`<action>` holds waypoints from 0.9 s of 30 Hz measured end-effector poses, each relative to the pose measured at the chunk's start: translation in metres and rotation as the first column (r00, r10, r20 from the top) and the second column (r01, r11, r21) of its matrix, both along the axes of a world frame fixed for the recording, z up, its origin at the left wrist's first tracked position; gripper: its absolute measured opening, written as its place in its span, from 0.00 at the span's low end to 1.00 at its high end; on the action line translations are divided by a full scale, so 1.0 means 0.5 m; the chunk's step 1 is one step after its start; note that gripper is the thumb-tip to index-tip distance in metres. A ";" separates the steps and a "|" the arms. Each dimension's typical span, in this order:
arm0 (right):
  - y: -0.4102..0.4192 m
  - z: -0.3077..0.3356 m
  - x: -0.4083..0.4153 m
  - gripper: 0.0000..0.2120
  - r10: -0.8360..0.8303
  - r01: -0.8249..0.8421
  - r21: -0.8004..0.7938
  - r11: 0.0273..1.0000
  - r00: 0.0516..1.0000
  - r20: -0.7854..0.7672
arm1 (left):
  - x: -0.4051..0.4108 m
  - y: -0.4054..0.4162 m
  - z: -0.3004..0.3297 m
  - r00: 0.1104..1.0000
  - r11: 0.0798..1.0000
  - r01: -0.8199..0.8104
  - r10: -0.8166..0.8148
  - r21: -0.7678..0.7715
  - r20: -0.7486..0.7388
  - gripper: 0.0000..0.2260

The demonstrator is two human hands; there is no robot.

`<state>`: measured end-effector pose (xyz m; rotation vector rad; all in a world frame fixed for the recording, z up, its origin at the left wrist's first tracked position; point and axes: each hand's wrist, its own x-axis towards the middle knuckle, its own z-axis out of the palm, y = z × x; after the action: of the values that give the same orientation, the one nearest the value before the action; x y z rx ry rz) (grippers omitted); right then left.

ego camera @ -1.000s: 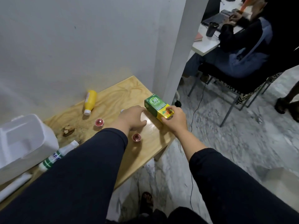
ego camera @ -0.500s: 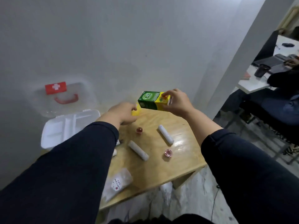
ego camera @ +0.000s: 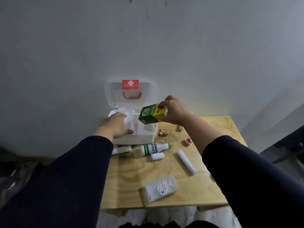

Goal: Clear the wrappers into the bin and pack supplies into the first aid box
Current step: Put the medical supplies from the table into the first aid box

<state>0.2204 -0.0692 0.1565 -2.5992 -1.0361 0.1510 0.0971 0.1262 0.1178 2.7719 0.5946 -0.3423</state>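
Observation:
The white first aid box [ego camera: 139, 137] stands open at the back left of the wooden table [ego camera: 213, 129], its clear lid with a red cross leaning on the wall. My right hand [ego camera: 172, 111] holds a green and yellow medicine carton [ego camera: 150, 114] in the air over the box's right side. My left hand [ego camera: 117, 124] rests on the box's front left rim, fingers spread over the inner tray.
In front of the box lie a green-striped white bottle [ego camera: 153, 149], a small white vial [ego camera: 157, 156], white rolls [ego camera: 186, 161] [ego camera: 121, 149] and a clear pouch [ego camera: 160, 188]. A small red cup [ego camera: 188, 141] and a brown scrap [ego camera: 162, 133] sit to the right.
My right hand lifted the carton off the table's right end and carried it left over the open box. My left hand moved onto the box rim. The view swung left.

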 end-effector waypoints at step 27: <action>0.241 -0.209 -0.028 0.22 -0.278 0.270 -0.067 0.960 0.937 -0.209 | -0.037 0.069 -0.066 0.986 0.983 0.163 -0.164 0.082 0.014 0.33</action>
<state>0.2063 0.0514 0.0518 -2.6545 -0.5930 0.3783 0.0788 0.1609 0.0848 2.9061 0.3841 -0.3309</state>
